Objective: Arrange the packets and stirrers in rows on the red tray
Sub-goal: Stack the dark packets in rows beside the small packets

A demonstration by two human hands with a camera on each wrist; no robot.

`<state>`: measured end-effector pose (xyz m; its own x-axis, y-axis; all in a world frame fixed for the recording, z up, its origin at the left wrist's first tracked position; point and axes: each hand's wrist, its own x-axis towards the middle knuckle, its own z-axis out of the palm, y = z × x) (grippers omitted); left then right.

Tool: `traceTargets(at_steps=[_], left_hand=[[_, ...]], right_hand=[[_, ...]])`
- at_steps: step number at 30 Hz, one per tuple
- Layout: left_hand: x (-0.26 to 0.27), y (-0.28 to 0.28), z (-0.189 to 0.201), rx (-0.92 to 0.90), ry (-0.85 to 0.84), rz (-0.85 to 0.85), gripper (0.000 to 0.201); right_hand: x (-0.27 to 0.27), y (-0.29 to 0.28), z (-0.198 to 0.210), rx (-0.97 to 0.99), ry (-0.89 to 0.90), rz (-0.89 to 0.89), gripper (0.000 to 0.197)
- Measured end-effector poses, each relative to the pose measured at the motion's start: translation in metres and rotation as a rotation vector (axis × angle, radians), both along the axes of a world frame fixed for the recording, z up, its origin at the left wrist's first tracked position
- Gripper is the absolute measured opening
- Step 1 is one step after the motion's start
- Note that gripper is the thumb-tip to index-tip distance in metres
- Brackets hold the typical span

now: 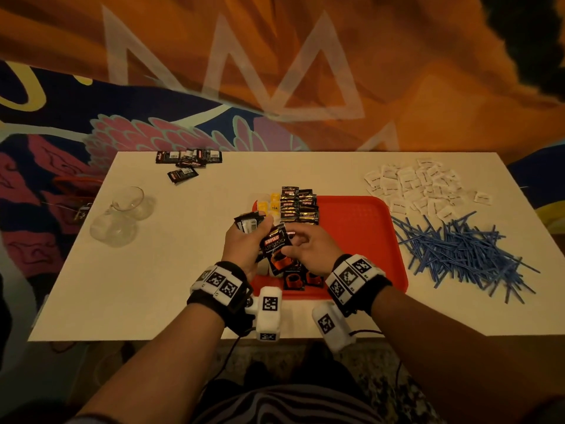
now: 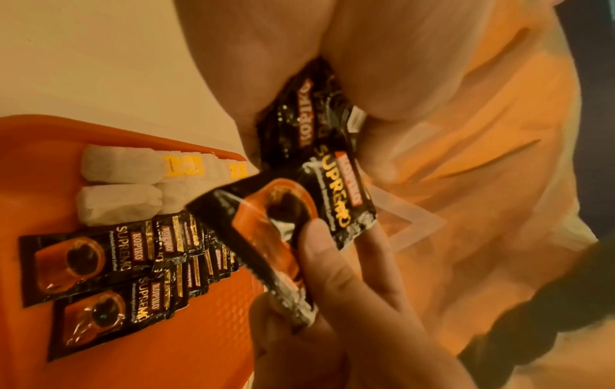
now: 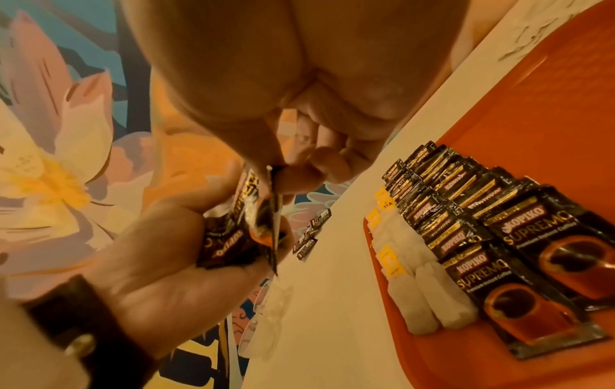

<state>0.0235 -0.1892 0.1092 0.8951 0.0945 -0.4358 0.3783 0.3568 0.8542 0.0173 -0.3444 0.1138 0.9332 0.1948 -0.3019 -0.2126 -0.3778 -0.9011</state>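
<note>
Over the near left corner of the red tray (image 1: 360,228), my left hand (image 1: 249,240) grips a small stack of black coffee packets (image 2: 306,118). My right hand (image 1: 295,244) pinches a single coffee packet (image 1: 275,249) by its lower end, next to that stack. On the tray's left part lie two overlapping rows of coffee packets (image 1: 299,206), with white tea bags (image 1: 269,206) in rows to their left. Blue stirrers (image 1: 458,252) lie in a loose heap on the table right of the tray. White sugar packets (image 1: 422,188) are scattered behind them.
A few loose black packets (image 1: 186,162) lie at the table's far left edge. Two clear glass cups (image 1: 122,215) rest on the left side. The white table (image 1: 183,270) stands against a painted wall. The right half of the tray is bare red plastic.
</note>
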Motion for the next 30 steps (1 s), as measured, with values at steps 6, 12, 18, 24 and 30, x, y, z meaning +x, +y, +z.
traceTargets(at_steps=[6,12,18,24,30], left_hand=[[-0.007,0.001,-0.017,-0.001,0.131,-0.094,0.024],[-0.007,-0.002,-0.038,0.090,0.202,-0.073,0.018],[-0.012,0.013,-0.061,0.093,0.318,0.012,0.007],[-0.028,0.030,-0.075,0.053,0.377,0.021,0.007],[-0.038,0.043,-0.085,0.034,0.428,0.053,0.009]], right_hand=[[-0.006,-0.010,-0.008,-0.003,0.086,-0.049,0.023],[-0.008,-0.017,-0.025,-0.037,0.188,-0.070,0.012],[-0.009,-0.030,-0.071,-0.215,0.281,-0.235,0.013],[-0.011,-0.034,-0.109,-0.345,0.412,-0.210,0.025],[-0.011,-0.019,-0.128,-0.390,0.471,-0.180,0.019]])
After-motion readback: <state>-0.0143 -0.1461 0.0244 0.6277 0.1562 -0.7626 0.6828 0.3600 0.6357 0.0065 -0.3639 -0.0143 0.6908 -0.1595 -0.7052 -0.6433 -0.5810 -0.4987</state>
